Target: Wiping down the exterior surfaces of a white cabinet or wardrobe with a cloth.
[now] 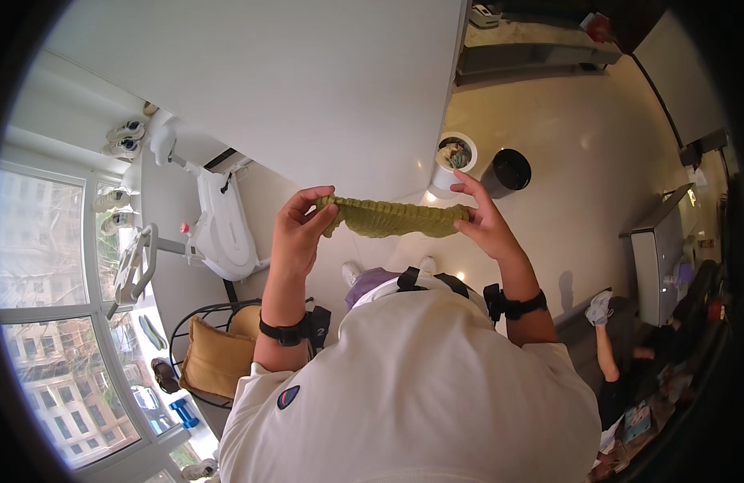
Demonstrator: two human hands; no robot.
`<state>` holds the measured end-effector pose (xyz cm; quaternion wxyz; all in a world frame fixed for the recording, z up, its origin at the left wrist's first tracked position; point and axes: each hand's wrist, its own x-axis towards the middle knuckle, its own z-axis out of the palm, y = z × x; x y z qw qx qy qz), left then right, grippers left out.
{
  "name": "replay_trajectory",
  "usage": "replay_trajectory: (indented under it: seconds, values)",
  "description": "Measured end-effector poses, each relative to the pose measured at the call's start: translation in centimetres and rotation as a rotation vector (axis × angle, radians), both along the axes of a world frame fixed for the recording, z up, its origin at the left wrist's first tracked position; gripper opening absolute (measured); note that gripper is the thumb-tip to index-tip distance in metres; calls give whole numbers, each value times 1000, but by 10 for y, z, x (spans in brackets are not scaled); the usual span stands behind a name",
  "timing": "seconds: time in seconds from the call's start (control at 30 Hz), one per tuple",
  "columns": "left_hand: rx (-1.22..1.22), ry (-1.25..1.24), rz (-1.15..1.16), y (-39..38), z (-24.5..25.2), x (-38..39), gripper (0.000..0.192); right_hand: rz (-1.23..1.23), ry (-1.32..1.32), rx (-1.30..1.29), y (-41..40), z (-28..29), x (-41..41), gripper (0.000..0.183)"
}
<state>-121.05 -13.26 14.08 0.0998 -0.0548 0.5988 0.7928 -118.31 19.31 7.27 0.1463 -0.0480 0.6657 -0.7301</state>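
Observation:
An olive-green piece of stretchy fabric [396, 222] with a gathered, elastic-looking upper edge is held out in front of my chest. Its left end is pinched between the thumb and fingers of my left hand [299, 226]. At the opposite end, my right hand [488, 222] grips a corner with the thumb and lower fingers, while other fingers point up and away. The band runs nearly straight between the hands, and the softer cloth hangs below it. What the fabric's far side looks like is hidden.
Beyond my right hand stand a white bin [445, 175] with contents and a black bin [508, 172]. To the left are a white exercise bike [221, 223] and a wire chair with a tan cushion [218, 356]. Another person's leg [606, 353] shows at right, beside a sofa.

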Motion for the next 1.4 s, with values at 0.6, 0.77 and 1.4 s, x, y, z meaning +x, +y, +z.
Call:
replay_trajectory:
  seconds: [0.6,0.77,1.4]
  values:
    - [-276,-30,-38,27,-14,11,25,-371,98,-277,36,-23,1,32]
    - [-195,19,-18,23,-15,14,29,-183,140,-229,31,-6,1,30]
    - [-728,451,-50,8,-28,-3,13,-393,311,217,5,7,-25,14]
